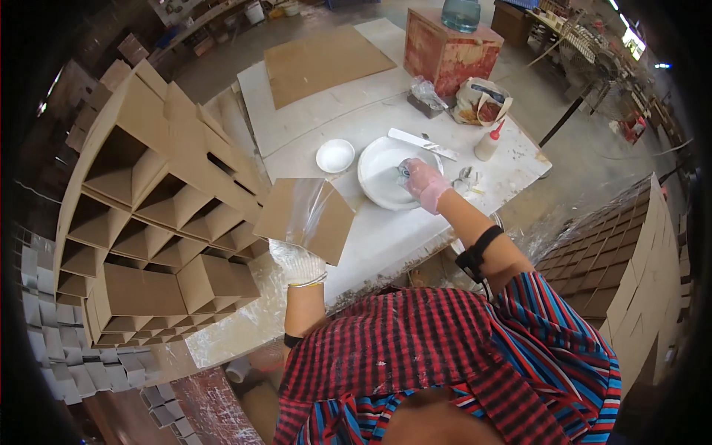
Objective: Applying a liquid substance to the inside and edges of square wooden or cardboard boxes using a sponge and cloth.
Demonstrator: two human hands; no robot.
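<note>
My left hand point(298, 261), in a whitish knit glove, grips the near edge of a brown cardboard piece point(278, 215) with a shiny clear strip across it. Its fingers are partly hidden by the cardboard. In a thin pinkish glove, my right hand point(428, 187) reaches over a round white basin point(368, 194). The fingers are closed on a small greenish-dark thing point(405, 170), too small to name, at the pale contents of the basin. A flat white strip point(423, 144) lies across the basin's far rim. To the left of the basin sits a small white bowl point(335, 156).
Cardboard dividers point(167, 200) stand tall on the left. A bottle with a red nozzle point(487, 143), a cloth bag point(478, 102) and a red box point(449, 55) are on the table's right side. A brown sheet point(326, 63) lies at the back. More dividers point(608, 259) stand right.
</note>
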